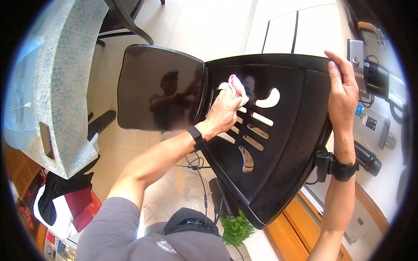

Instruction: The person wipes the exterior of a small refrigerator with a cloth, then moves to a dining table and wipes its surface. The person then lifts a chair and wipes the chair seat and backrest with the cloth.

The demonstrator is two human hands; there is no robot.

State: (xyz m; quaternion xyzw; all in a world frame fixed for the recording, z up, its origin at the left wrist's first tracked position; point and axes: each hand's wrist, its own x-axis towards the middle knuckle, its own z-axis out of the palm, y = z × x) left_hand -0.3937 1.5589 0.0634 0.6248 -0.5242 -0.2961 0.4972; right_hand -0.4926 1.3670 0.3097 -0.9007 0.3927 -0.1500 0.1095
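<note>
A dark, glossy wooden chair stands before me, its seat [156,98] to the left and its tall backrest [287,107] leaning across the middle. Slots and curved cutouts pierce the backrest. My left hand [223,112] is closed around a crumpled white and pink cloth [240,93], held against the backrest over some of those cutouts. At the right, my right hand [343,94] grips the backrest's top edge, thumb and fingers around its far corner. Parts of the slots are hidden behind my left hand, and the chair's legs are mostly out of sight.
A table with a patterned lace cloth [70,65] is at the left, a phone [46,140] near its edge. Another dark chair [130,23] stands beyond. Appliances [372,125] line the right side. A leafy green plant [236,228] and black cables [205,192] are close to my body.
</note>
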